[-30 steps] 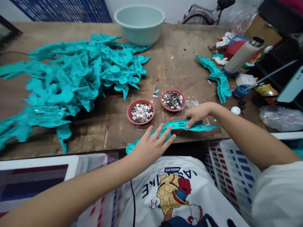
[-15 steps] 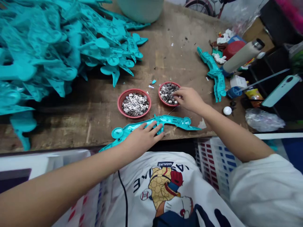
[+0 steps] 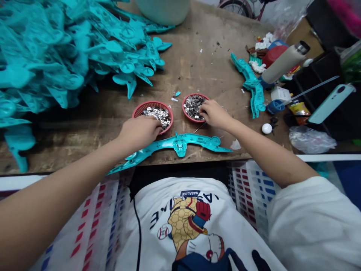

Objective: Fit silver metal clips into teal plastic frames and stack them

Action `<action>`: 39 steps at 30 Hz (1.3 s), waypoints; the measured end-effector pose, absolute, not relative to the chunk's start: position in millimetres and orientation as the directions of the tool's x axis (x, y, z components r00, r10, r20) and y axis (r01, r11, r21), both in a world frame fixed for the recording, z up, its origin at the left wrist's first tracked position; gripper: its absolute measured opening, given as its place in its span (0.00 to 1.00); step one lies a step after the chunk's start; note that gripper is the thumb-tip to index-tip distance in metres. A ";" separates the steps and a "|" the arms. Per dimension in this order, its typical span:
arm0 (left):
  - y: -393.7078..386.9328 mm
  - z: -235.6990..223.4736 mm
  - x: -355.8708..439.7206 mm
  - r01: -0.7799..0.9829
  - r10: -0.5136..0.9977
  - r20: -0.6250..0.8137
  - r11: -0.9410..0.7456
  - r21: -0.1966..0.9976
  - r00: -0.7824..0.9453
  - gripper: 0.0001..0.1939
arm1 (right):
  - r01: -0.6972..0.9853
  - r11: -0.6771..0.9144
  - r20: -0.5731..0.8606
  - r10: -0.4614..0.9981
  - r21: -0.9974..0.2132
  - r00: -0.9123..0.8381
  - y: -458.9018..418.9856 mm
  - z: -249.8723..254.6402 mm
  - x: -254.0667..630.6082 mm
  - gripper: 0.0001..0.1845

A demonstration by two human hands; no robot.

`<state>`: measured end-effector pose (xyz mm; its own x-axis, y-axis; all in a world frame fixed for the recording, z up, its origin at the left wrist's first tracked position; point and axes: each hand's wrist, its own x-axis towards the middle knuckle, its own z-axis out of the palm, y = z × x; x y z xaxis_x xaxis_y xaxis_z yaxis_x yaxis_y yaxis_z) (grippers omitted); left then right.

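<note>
My left hand (image 3: 138, 131) reaches over the near left rim of a red plastic basket (image 3: 135, 110) of small silvery metal pieces (image 3: 158, 113). Its fingers curl down among the pieces, the tips hidden. At the right side of a smaller red basket (image 3: 185, 111), my right hand (image 3: 214, 114) has its fingers bent together over similar small metal pieces (image 3: 193, 105); whatever they pinch is too small to make out. A long turquoise plastic part (image 3: 179, 145) with wing-like arms lies in front of both baskets, touched by neither hand.
A large heap of turquoise parts (image 3: 70, 56) covers the table's left. Another turquoise part (image 3: 252, 84) lies to the right, near a bottle (image 3: 284, 62), a blue cup (image 3: 275, 107), a phone (image 3: 331, 104) and a white ball (image 3: 266, 128). A pale bucket (image 3: 163, 9) stands at the back.
My left hand has left the turquoise part and moved up and left into the larger basket. My right hand stays at the smaller basket. The view has shifted slightly.
</note>
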<state>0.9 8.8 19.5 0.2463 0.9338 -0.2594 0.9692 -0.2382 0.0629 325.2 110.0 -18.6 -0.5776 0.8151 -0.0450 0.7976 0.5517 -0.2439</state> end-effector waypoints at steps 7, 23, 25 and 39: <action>15.3 11.9 -0.2 0.974 0.936 -0.280 -0.179 0.140 0.212 0.22 | 0.807 0.540 -0.070 0.819 -0.240 -0.569 115.4 -21.5 323.3 0.18; 7.1 32.7 -1.6 0.974 0.965 -0.137 -0.216 0.062 0.223 0.23 | 0.686 0.550 0.223 0.831 -0.477 -0.510 127.3 -24.0 336.7 0.17; 6.6 31.9 -0.5 0.974 0.968 -0.121 -0.211 0.085 0.220 0.23 | 0.680 0.538 0.233 0.838 -0.498 -0.493 127.6 -23.2 335.7 0.16; 14.6 28.6 -1.3 0.798 0.991 0.019 -0.119 0.591 0.134 0.13 | 0.678 0.471 0.111 0.857 -0.564 -0.503 113.0 1.4 335.0 0.13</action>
<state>-1.3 14.6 28.6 0.1340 0.9908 0.0193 0.7981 -0.1195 0.5906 335.0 113.0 1.4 -0.5031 0.8571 0.1105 0.6782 0.4709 -0.5642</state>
